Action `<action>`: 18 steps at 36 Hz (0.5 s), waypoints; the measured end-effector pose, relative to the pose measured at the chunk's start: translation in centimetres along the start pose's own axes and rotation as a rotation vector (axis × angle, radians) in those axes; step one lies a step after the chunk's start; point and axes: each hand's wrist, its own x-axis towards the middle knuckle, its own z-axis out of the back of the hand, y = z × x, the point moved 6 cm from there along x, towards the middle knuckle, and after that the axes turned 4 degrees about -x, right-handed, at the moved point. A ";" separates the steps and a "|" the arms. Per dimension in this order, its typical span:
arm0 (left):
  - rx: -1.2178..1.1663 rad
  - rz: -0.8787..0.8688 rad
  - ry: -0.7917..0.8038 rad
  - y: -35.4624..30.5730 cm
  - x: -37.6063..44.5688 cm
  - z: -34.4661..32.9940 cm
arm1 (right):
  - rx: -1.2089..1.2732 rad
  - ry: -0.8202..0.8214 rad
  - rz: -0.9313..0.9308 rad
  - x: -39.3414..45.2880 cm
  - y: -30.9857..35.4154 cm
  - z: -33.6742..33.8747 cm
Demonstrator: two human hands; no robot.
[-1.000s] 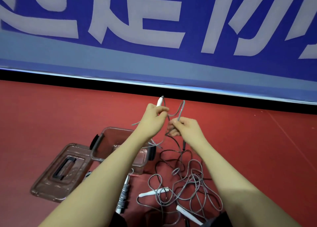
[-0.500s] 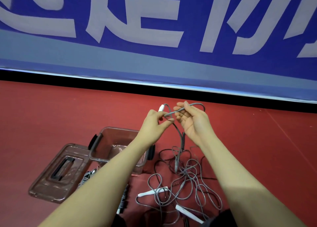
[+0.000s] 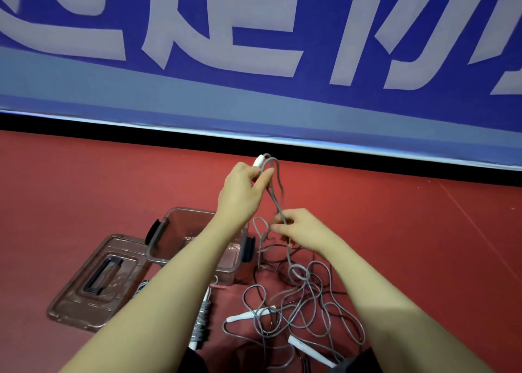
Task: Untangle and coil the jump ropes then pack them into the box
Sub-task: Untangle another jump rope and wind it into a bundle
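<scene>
1. Hands first: the left hand, just above the middle of the frame, is curled round a white handle and the top loops of a grey jump rope. The right hand, a bit lower and to the right, pinches the same grey rope where it hangs down.

2. Most of the rope is not coiled yet. It lies in a messy pile on the red floor at the lower middle of the frame, with a thin black cord mixed in and two more white handles in it.

3. A knot could pull tight. If the right hand pulls up fast, the small ring of rope just under it may close up hard.

4. The black cord could come up too. It crosses the grey rope, so lifting one may drag the other.

5. The loops could slip. The left hand holds a handle and a few loops at once, so adding more may make some fall out.

6. The clear box sits open at the lower left of the middle, partly behind the left arm, and I see no ropes in it. Its lid lies flat beside it at lower left. A swinging handle could bump the box.

7. A wrapped rope lies under the left arm. It could get caught in the pile.
</scene>
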 end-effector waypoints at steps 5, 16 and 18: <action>-0.143 -0.003 0.049 -0.6 0.1 0.1 | 0.285 -0.081 0.009 0.4 0.6 0.0; 0.046 0.123 0.470 2.3 -2.0 -2.2 | 1.072 -0.406 0.086 0.1 1.6 3.5; 0.003 0.116 0.538 2.2 -2.5 -2.3 | 1.178 -0.431 0.094 0.0 1.7 3.8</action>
